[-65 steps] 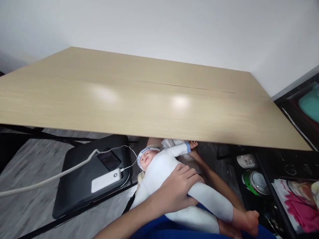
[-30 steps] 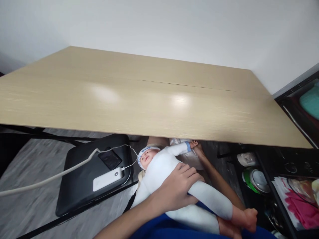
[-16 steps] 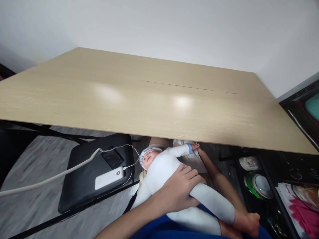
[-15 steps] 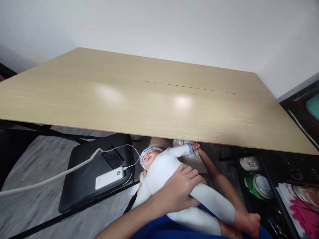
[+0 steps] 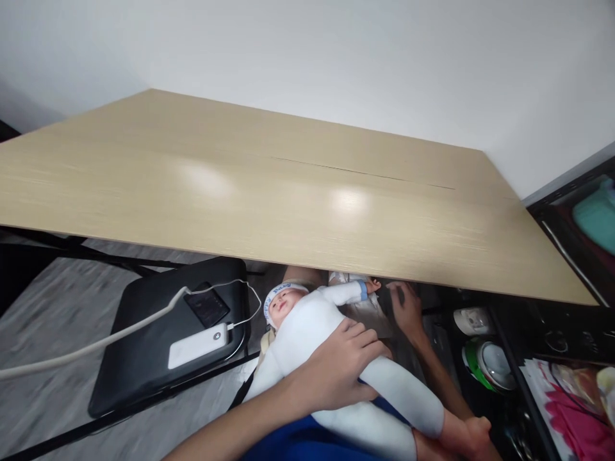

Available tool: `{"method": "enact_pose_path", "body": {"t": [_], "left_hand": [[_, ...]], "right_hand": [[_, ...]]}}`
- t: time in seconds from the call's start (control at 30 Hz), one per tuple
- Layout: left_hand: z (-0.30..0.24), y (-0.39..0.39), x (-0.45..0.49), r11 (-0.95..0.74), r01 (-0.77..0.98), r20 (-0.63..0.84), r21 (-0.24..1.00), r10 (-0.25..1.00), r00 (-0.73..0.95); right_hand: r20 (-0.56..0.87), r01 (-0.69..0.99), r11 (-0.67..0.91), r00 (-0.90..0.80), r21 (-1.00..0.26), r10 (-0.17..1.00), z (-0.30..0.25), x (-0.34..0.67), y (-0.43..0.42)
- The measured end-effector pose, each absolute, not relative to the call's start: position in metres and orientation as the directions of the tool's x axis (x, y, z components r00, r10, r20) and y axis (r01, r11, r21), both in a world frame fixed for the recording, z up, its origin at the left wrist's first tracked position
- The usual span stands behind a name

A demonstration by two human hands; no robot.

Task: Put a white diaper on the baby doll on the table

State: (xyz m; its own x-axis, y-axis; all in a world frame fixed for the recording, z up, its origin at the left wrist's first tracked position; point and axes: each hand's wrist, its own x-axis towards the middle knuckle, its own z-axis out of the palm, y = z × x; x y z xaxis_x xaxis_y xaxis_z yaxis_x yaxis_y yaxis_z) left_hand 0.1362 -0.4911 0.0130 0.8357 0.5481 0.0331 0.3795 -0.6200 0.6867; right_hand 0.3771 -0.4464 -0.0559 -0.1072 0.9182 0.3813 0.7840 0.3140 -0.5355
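Note:
A baby doll [image 5: 312, 333] in a white suit, blue cuff and lettered headband lies on its back across my lap, its head to the left. My left hand [image 5: 350, 362] rests over its hip, fingers curled round the body at the top of one leg. Just right of the doll's small hand [image 5: 373, 286], my right hand [image 5: 406, 307] is raised by the table's front edge. Its fingers are apart and nothing shows in them. A pale, crinkled thing [image 5: 368, 315] lies under the doll's arm; its kind is unclear.
A wooden table [image 5: 288, 211] spans the view in front of me. At left, a black stool seat [image 5: 139, 346] bears a white power bank [image 5: 198, 346] with a cable and a dark phone-like device [image 5: 207, 307]. Right, a dark shelf holds a green-and-white container [image 5: 490, 363] and pink cloth [image 5: 579, 416].
My right hand has moved right, away from beside the doll's hand and the pale thing, and now shows with fingers apart. My left hand stays on the doll. The view has shifted slightly.

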Motion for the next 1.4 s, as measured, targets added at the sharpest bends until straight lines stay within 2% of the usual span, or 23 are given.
{"method": "enact_pose_path", "body": {"t": [0.07,0.13,0.23,0.33,0.4,0.47,0.53,0.6,0.63,0.67,0.73,0.8,0.87,1.0,1.13,1.23,1.4], "left_hand": [[0.011,-0.491,0.138,-0.628,0.37,0.055,0.685,0.55,0.833],[0.008,-0.492,0.138,-0.631,0.342,0.084,0.697,0.545,0.834],[0.011,-0.492,0.137,-0.628,0.27,0.128,0.73,0.514,0.848],[0.028,-0.49,0.13,-0.61,0.218,0.158,0.762,0.502,0.85],[0.044,-0.488,0.118,-0.595,0.171,0.198,0.785,0.503,0.841],[0.053,-0.49,0.096,-0.585,0.123,0.254,0.802,0.52,0.816],[0.045,-0.5,0.066,-0.57,0.141,0.304,0.809,0.612,0.73],[0.02,-0.519,0.032,-0.491,0.256,0.317,0.833,0.802,0.506],[0.003,-0.531,0.015,-0.394,0.333,0.274,0.856,0.894,0.353],[-0.014,-0.543,0.0,-0.214,0.42,0.142,0.882,0.97,0.196],[-0.046,-0.563,-0.026,0.12,0.464,-0.118,0.877,0.992,-0.033],[-0.069,-0.575,-0.04,0.322,0.414,-0.321,0.851,0.944,-0.074],[-0.079,-0.579,-0.042,0.412,0.367,-0.434,0.834,0.9,-0.025],[-0.067,-0.569,-0.024,0.413,0.414,-0.456,0.811,0.89,0.005],[-0.027,-0.546,-0.01,0.334,0.472,-0.384,0.816,0.923,0.011],[0.011,-0.521,-0.007,0.231,0.511,-0.307,0.828,0.949,0.068],[0.069,-0.452,-0.002,0.041,0.589,-0.218,0.807,0.948,0.233]], "right_hand": [[0.402,0.753,0.388,-0.179,-0.532,0.898,-0.047,0.365,-0.45],[0.341,0.682,0.493,-0.358,-0.54,0.869,-0.039,0.35,-0.444],[0.092,0.641,0.526,-0.582,-0.56,0.808,-0.031,0.328,-0.422],[-0.176,0.723,0.475,-0.622,-0.501,0.763,-0.028,0.311,-0.402],[-0.244,0.748,0.487,-0.628,-0.451,0.739,-0.024,0.302,-0.399],[-0.216,0.739,0.533,-0.647,-0.412,0.731,-0.02,0.295,-0.402],[-0.147,0.716,0.585,-0.671,-0.381,0.727,-0.016,0.291,-0.409],[-0.078,0.69,0.629,-0.694,-0.359,0.716,-0.013,0.289,-0.415],[-0.046,0.678,0.646,-0.702,-0.352,0.711,-0.01,0.289,-0.417],[-0.017,0.667,0.659,-0.707,-0.349,0.707,-0.008,0.288,-0.419],[0.036,0.648,0.676,-0.712,-0.35,0.701,-0.002,0.285,-0.422],[0.092,0.631,0.69,-0.711,-0.354,0.697,0.004,0.282,-0.425],[0.158,0.618,0.697,-0.697,-0.365,0.7,0.009,0.279,-0.427],[0.288,0.583,0.661,-0.606,-0.473,0.741,0.019,0.284,-0.434],[0.319,0.569,0.581,-0.498,-0.582,0.806,0.04,0.308,-0.438],[0.338,0.63,0.52,-0.395,-0.577,0.854,0.058,0.333,-0.438],[0.375,0.766,0.43,-0.266,-0.478,0.888,0.083,0.373,-0.422]]}}
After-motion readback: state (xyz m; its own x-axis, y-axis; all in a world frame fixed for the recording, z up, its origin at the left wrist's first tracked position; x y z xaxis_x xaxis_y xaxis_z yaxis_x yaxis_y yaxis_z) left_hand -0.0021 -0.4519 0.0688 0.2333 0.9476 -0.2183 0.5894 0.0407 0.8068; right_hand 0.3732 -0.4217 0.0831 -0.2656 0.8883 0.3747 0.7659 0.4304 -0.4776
